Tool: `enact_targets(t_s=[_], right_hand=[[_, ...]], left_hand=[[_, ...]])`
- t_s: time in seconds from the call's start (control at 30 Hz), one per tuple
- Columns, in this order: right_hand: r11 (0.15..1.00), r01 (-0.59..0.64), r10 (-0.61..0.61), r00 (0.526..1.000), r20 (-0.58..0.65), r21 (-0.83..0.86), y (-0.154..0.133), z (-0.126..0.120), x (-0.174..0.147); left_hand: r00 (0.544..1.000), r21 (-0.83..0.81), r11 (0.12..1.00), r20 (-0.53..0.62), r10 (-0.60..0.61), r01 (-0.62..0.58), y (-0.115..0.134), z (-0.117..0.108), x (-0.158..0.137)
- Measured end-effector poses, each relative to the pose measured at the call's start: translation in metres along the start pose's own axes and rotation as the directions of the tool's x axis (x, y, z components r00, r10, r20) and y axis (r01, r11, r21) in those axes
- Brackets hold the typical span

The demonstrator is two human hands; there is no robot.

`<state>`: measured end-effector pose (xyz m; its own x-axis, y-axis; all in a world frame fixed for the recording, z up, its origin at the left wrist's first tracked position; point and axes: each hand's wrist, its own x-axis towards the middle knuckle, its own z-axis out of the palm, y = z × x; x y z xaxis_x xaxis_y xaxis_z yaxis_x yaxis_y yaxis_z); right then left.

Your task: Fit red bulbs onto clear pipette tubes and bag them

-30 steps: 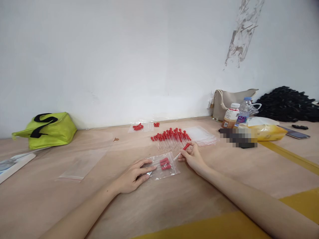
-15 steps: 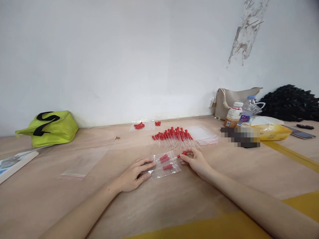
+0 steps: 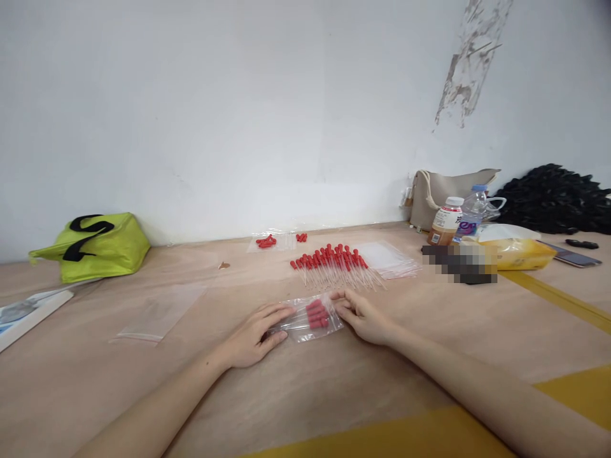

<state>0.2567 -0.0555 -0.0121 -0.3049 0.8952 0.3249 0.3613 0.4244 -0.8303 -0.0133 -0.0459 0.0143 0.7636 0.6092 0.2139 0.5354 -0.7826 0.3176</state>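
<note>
The left hand (image 3: 252, 337) lies palm down at the left end of a clear plastic bag (image 3: 303, 335), its fingers and thumb spread apart over the film rather than clenched. The right hand (image 3: 365, 318) is at the bag's opposite end, fingers bent, with the fingertips at the edge; whether they pinch the film cannot be told. The bag lies flat on the table (image 3: 267, 407) between the two hands. Inside it, droppers (image 3: 317, 315) lie side by side, red bulbs toward the right hand and clear stems toward the left.

Just beyond the hands is a pile of droppers (image 3: 334, 259), bulbs pointing away from the person and stems toward the person. A stack of clear bags (image 3: 394, 261) lies to its right. Farther back, near the wall (image 3: 238, 114), are two small groups of red bulbs (image 3: 266, 242); their details are too small to tell.

To the left, a flat clear bag (image 3: 162, 316) lies apart, with a green bag (image 3: 107, 251) beyond it. To the right stand a bottle of brown drink (image 3: 443, 222) and a clear bottle (image 3: 472, 208), near a beige bag (image 3: 422, 203), a yellow tissue pack (image 3: 525, 256), a phone (image 3: 577, 257) and a black heap (image 3: 548, 200).
</note>
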Motion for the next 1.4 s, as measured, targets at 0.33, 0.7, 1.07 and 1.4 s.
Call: enact_targets(t_s=[0.33,0.7,1.07,1.4], right_hand=[[0.868,-0.212,0.053,0.938,-0.341,-0.449,0.022,-0.056,0.059],[0.707,-0.452,0.164,0.853,-0.495,-0.544,0.047,-0.073,0.147],[0.935,-0.302,0.194,0.876,-0.442,-0.188,0.020,-0.104,0.132],[0.762,-0.059,0.439,0.780,-0.447,0.645,0.005,-0.045,0.017]], left_hand=[[0.997,-0.019,1.000,0.074,0.014,-0.013,-0.002,-0.001,0.000],[0.999,-0.038,0.999,0.040,0.024,-0.022,-0.002,0.001,-0.001],[0.999,-0.046,0.998,0.036,0.032,-0.030,-0.001,0.001,-0.001],[0.998,-0.021,0.999,0.048,0.029,-0.028,-0.001,0.000,0.000]])
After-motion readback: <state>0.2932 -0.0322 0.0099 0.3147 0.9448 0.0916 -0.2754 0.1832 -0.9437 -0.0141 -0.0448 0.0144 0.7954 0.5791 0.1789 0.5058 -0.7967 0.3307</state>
